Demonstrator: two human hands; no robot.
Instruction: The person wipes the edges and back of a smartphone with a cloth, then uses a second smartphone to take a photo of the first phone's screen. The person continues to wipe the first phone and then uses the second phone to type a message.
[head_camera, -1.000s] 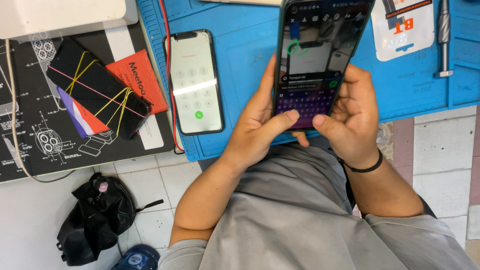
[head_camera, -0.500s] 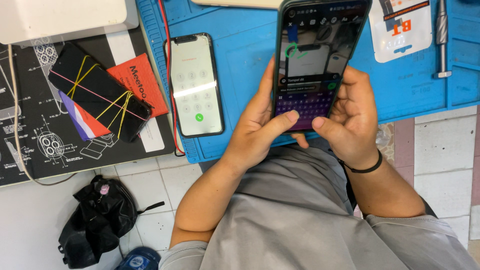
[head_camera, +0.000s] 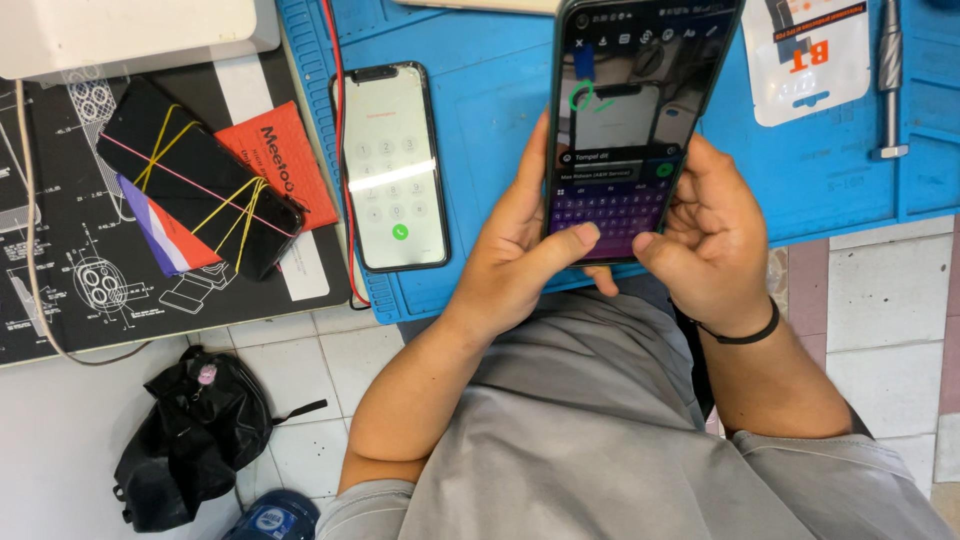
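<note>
I hold the dark slab smartphone with its lit screen (head_camera: 630, 130) above the blue silicone work mat (head_camera: 490, 150), my left hand (head_camera: 520, 260) and right hand (head_camera: 715, 250) clasped round its lower edges, thumbs on the glass. It looks light, rigid, slick and breakable; gripping the side rails seems safest.

The held phone (head_camera: 640, 130) has a glossy glass screen. Left of it, a second phone (head_camera: 393, 165) shines likewise on a matt blue rubbery mat (head_camera: 490, 90). Right of it lies a dull metal tool (head_camera: 889, 80).
</note>
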